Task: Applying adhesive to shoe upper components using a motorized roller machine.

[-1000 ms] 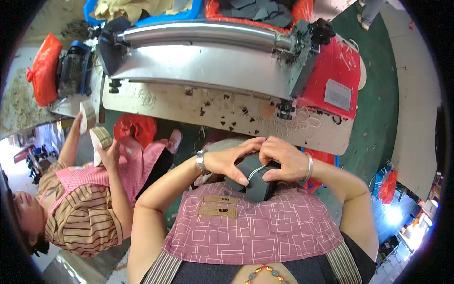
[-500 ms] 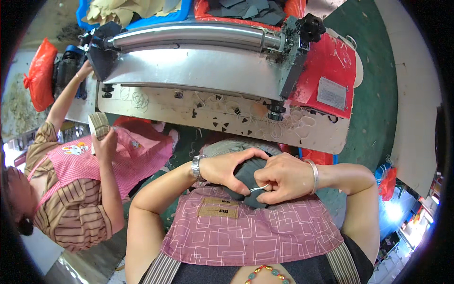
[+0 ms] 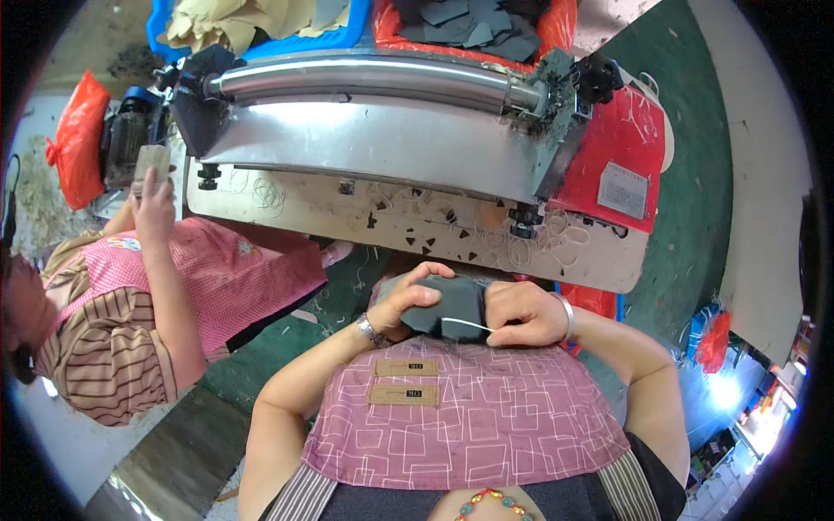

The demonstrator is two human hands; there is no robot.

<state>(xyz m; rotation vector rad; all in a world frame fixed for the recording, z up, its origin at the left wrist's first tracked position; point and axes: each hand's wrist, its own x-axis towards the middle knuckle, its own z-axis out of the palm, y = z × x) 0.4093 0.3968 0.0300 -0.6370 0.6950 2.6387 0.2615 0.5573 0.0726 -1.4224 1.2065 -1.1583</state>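
A thick stack of dark grey cut sheet pieces (image 3: 459,300) is held in front of my apron, just below the table's near edge. My left hand (image 3: 401,304) grips its left end, thumb on the top face and fingers round the far side. At the right end my right hand (image 3: 526,314) is closed, with thumb and forefinger pinching a thin white band (image 3: 465,324). The band runs nearly straight across the stack's near side into that pinch. Whether it passes round the underside is hidden.
Ahead stands a machine with a long metal roller (image 3: 365,76) and a red housing (image 3: 608,161). Loose white bands and dark scraps lie on its table (image 3: 339,207). Behind are a blue crate (image 3: 354,35) and a red-lined container (image 3: 543,54) of cut pieces. A co-worker (image 3: 156,295) sits at left.
The stack has turned and its flat face shows more. My right hand has pulled the white band out to the right. At left, the co-worker's raised hand has moved farther away with a pale block-like item.
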